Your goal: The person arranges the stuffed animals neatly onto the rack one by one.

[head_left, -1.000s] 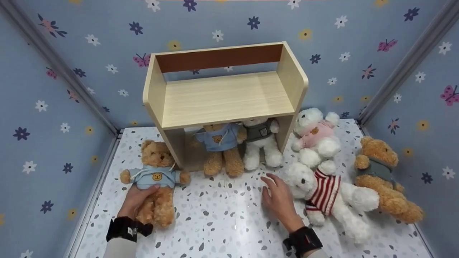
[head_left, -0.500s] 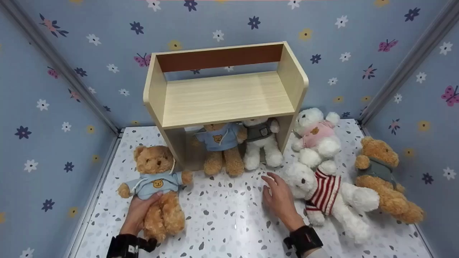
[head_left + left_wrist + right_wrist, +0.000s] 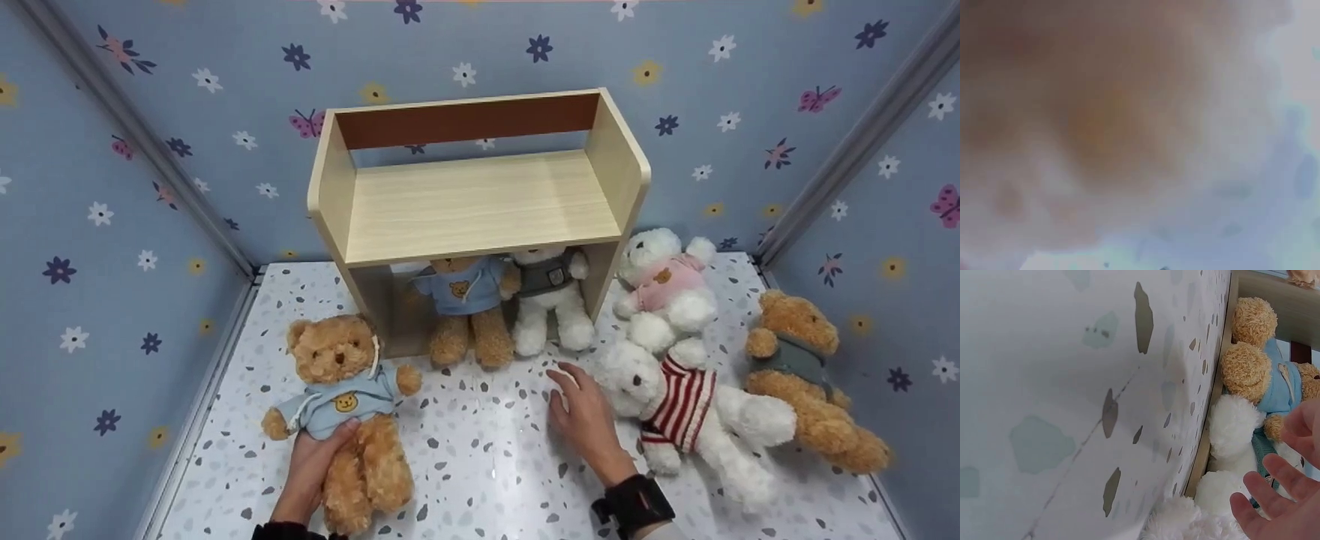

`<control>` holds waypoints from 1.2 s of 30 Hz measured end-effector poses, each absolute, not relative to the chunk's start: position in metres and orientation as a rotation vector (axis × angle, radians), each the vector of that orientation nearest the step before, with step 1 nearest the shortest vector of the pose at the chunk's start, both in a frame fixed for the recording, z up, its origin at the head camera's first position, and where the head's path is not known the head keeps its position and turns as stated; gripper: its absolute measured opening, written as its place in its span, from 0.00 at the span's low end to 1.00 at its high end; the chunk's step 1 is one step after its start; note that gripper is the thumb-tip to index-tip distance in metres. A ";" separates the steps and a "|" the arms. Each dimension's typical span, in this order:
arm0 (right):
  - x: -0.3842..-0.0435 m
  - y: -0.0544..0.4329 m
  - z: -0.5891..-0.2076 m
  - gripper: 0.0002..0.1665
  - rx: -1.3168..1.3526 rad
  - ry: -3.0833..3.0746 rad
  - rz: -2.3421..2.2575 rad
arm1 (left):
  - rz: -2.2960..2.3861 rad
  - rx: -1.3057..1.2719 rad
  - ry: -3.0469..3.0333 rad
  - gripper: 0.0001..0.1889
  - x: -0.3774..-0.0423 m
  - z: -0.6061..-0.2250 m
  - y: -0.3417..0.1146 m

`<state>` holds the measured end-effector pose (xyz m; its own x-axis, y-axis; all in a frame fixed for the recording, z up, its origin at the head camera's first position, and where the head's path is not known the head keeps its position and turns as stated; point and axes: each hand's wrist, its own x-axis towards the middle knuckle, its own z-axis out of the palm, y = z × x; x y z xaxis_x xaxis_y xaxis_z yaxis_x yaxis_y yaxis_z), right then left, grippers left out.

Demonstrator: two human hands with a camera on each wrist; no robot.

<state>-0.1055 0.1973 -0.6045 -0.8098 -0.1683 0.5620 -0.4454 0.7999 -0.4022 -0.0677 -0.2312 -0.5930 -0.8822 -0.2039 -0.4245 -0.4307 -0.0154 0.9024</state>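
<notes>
My left hand (image 3: 320, 457) grips a brown teddy bear (image 3: 370, 465) in a light blue hoodie at its waist, thumb across the front. The bear leans face up, left of the shelf. The left wrist view is mostly a brown blur, too close to make out. My right hand (image 3: 587, 420) holds nothing, its fingers loosely bent beside the head of a white teddy bear (image 3: 616, 375) in a red-and-white striped sweater. Whether it touches that bear, I cannot tell. In the right wrist view the fingers (image 3: 1261, 495) spread in front of the shelved bears.
A wooden shelf (image 3: 480, 202) stands at the back. Its lower level holds a blue-hoodie brown bear (image 3: 465, 289) and a grey-vested white bear (image 3: 551, 315). To the right are a pink-shirted white bear (image 3: 667, 281) and a green-vested brown bear (image 3: 799, 360). Flowered walls (image 3: 105, 300) enclose the speckled surface.
My left hand has drawn the blue-hoodie bear toward me and a little to the right, away from the shelf's left side. The right hand stays in place.
</notes>
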 end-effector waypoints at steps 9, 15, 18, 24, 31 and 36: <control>-0.103 0.189 -0.601 0.16 0.474 -2.497 0.759 | 1.931 -0.541 2.149 0.42 -0.059 -0.597 -0.187; -0.100 0.179 -0.598 0.09 0.515 -2.493 0.839 | 1.978 -0.410 2.137 0.41 -0.065 -0.597 -0.149; -0.097 0.177 -0.599 0.02 0.545 -2.501 0.860 | 1.999 -0.365 2.132 0.40 -0.069 -0.596 -0.135; -0.089 0.173 -0.603 0.12 0.664 -2.518 0.946 | 2.017 -0.299 2.163 0.33 -0.077 -0.593 -0.116; -0.085 0.159 -0.603 0.12 0.827 -2.396 1.003 | 2.136 -0.235 2.071 0.33 -0.083 -0.593 -0.098; -0.085 0.150 -0.601 0.20 0.767 -2.363 0.945 | 2.150 -0.202 2.057 0.34 -0.086 -0.591 -0.088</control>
<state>-0.0851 0.1497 -0.6011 -0.7282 -0.3186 0.6068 -0.6492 0.6045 -0.4617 -0.0861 -0.0877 -0.5913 -0.9782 0.0217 -0.2063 -0.2071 -0.0421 0.9774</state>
